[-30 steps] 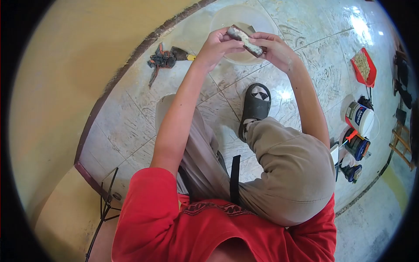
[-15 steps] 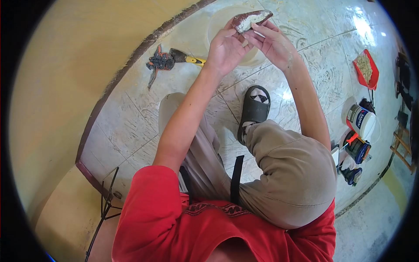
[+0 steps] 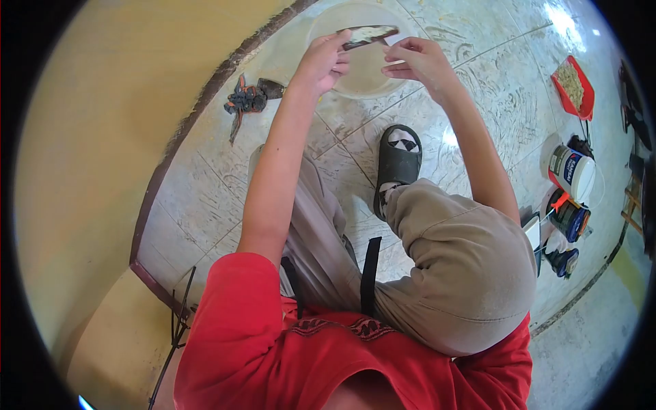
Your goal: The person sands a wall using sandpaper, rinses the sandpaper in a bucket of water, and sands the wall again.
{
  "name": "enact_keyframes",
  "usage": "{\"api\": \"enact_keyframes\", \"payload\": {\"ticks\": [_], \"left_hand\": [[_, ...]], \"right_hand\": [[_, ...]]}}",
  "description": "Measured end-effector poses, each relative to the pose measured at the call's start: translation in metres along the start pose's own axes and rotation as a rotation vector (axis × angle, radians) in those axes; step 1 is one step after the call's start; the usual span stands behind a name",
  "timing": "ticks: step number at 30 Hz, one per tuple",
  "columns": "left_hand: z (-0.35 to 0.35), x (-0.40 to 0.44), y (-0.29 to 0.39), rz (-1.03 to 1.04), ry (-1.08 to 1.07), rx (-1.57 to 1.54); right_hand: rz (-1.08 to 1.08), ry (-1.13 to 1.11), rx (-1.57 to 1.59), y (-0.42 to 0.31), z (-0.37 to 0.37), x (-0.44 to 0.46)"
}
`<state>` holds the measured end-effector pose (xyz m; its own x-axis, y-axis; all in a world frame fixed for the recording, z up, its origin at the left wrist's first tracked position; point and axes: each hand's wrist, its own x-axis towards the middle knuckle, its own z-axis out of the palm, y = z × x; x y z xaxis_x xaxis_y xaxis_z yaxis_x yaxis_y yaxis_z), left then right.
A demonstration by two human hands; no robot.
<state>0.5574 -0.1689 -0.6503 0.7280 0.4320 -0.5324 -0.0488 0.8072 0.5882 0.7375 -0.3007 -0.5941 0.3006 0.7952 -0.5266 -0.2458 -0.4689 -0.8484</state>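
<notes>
My left hand (image 3: 324,65) grips one end of a dark brown piece with whitish material along it (image 3: 371,35), held over a pale round basin (image 3: 355,82). Just right of the piece is my right hand (image 3: 417,63), its thumb and forefinger pinched near the piece's underside; what lies between them is too small to make out. On the floor left of the basin lie a dark and orange crumpled glove or rag (image 3: 247,100) and a dark scraper blade (image 3: 270,89), whose handle is hidden behind my left arm.
A red dustpan (image 3: 586,102) with crumbly debris lies at the right. Below it are a white paint bucket (image 3: 568,169), a dark tub (image 3: 570,219) and an orange-handled tool (image 3: 560,201). A black stand (image 3: 179,328) is at the lower left, beside the wall.
My hands have moved apart. The brown piece has turned and shifted left with my left hand, and my right hand has come off it or nearly so.
</notes>
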Motion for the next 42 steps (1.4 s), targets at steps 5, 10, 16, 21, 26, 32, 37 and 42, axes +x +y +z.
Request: {"api": "enact_keyframes", "payload": {"ticks": [5,10,16,21,26,32,37,42], "left_hand": [[0.007,0.064,-0.027,-0.058,0.385,0.053],[-0.010,0.124,-0.045,-0.078,0.736,-0.607],[-0.009,0.125,-0.075,0.023,1.023,-0.654],[-0.030,0.135,-0.083,-0.026,0.880,-0.858],[-0.022,0.138,-0.083,-0.026,0.936,-0.772],[-0.006,0.115,-0.075,-0.152,0.930,-0.718],[0.024,0.091,-0.050,-0.156,0.945,-0.669],[-0.005,0.117,-0.068,-0.125,0.938,-0.608]], "right_hand": [[-0.090,0.016,0.133,-0.011,-0.040,-0.023],[-0.045,0.108,0.287,0.006,-0.054,-0.019],[-0.471,0.176,-0.729,0.008,-0.022,0.010],[-0.407,-0.291,-1.398,0.003,0.033,0.066],[-0.493,-0.414,-1.508,0.065,0.017,0.133],[-0.630,-0.486,-1.492,0.086,0.018,0.149],[-0.251,-0.456,-1.596,0.062,0.027,0.131],[-0.541,-0.586,-1.614,0.080,0.023,0.150]]}}
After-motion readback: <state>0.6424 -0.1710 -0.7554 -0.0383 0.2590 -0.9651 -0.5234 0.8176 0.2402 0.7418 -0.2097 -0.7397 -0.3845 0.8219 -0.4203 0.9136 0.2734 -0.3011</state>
